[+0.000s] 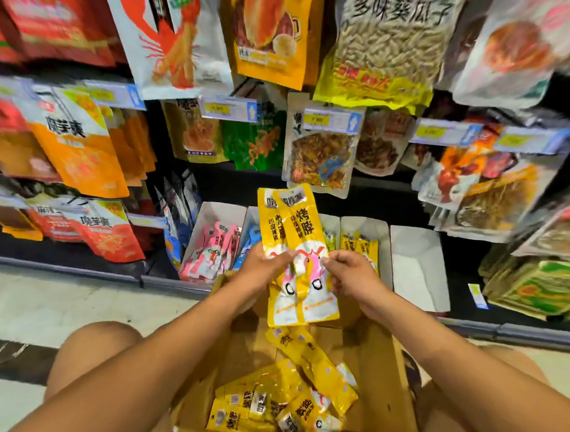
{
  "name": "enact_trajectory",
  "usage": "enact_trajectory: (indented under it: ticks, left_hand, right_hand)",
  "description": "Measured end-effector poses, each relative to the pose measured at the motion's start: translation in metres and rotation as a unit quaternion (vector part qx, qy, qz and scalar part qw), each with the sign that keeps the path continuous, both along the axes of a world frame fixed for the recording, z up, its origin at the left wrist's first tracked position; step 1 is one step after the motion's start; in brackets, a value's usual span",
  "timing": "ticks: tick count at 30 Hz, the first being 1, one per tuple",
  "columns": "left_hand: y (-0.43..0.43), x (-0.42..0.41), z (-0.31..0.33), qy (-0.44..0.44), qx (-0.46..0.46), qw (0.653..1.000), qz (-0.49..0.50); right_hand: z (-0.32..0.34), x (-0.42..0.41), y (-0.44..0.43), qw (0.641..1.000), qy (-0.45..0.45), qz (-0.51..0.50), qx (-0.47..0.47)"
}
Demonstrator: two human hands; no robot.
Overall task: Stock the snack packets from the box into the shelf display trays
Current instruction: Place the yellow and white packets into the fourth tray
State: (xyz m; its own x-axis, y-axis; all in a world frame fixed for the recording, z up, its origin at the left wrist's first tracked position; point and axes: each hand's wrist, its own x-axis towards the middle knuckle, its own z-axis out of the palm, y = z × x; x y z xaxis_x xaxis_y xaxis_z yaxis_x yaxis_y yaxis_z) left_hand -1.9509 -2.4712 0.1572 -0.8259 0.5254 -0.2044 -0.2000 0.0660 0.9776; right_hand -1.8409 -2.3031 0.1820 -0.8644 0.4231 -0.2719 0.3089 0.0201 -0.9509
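Two or three long yellow snack packets (296, 229) stand upright in front of the bottom shelf, held as a stack. My left hand (262, 270) grips them from the left with the thumb across the front. My right hand (349, 273) pinches their right edge. Below my arms an open cardboard box (388, 374) holds several more of the same yellow packets (290, 400). White display trays line the bottom shelf: one with pink packets (211, 248), one with yellow packets (363, 244), and an empty tray (417, 265) at the right.
Hanging snack bags (321, 149) and price tags (229, 109) fill the pegs above the trays. Green and yellow boxes (533, 286) are stacked at the lower right. Pale floor tiles (64, 305) lie to the left. My bare knees flank the box.
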Motion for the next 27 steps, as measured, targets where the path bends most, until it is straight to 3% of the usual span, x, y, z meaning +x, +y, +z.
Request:
enact_trajectory:
  ticks: [10,20,27]
  left_hand:
    - [0.063,-0.029,-0.006,0.062,-0.073,0.993,-0.074]
    - [0.098,-0.049,-0.042,-0.038,-0.086,0.993,-0.076]
    - [0.104,-0.058,-0.059,-0.025,-0.075,0.997,-0.022]
  right_hand:
    - [-0.014,-0.008,0.051,0.998,-0.060,-0.006,-0.013]
    - [-0.042,-0.025,0.089,0.994,-0.103,0.007,-0.024]
    - [-0.050,-0.038,0.093,0.994,-0.107,0.002,-0.026]
